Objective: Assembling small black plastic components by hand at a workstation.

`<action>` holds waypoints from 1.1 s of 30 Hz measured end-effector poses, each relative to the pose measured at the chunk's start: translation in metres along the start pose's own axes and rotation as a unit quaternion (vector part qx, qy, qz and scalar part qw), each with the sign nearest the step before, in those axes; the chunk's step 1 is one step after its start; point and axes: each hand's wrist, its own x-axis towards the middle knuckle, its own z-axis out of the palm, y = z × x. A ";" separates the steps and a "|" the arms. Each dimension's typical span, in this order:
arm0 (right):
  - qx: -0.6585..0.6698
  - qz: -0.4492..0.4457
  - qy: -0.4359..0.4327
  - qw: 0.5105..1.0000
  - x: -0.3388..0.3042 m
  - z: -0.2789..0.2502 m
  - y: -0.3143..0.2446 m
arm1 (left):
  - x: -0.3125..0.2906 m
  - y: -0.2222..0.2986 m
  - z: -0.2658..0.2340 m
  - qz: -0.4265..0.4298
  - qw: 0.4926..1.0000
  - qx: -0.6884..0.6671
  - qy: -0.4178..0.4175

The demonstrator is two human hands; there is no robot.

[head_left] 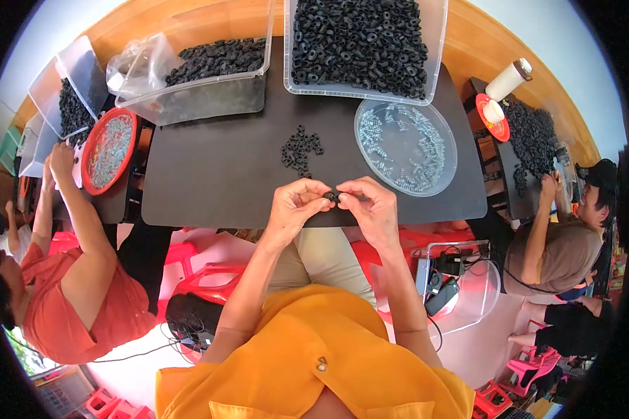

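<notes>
My left hand (pixel 297 207) and my right hand (pixel 370 209) meet over the near edge of the dark table (pixel 217 167). Between their fingertips they pinch one small black plastic part (pixel 332 197); its finer details are too small to make out. Just beyond my hands lies a loose pile of similar black parts (pixel 300 148). To the right of that pile, a round clear tray (pixel 451 164) holds many small metal springs (pixel 426 150), spread mostly around its rim.
Two clear plastic bins, one at back centre (pixel 360 91) and one at back left (pixel 189 105), hold heaps of black parts. People work at both sides, by a red tray (pixel 85 164) of springs and a black heap (pixel 528 136). A clear box (pixel 493 279) with cables hangs low right.
</notes>
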 end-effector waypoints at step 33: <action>-0.394 -0.220 0.026 0.892 -0.009 0.021 0.007 | -0.005 -0.011 0.019 0.023 0.977 0.176 0.114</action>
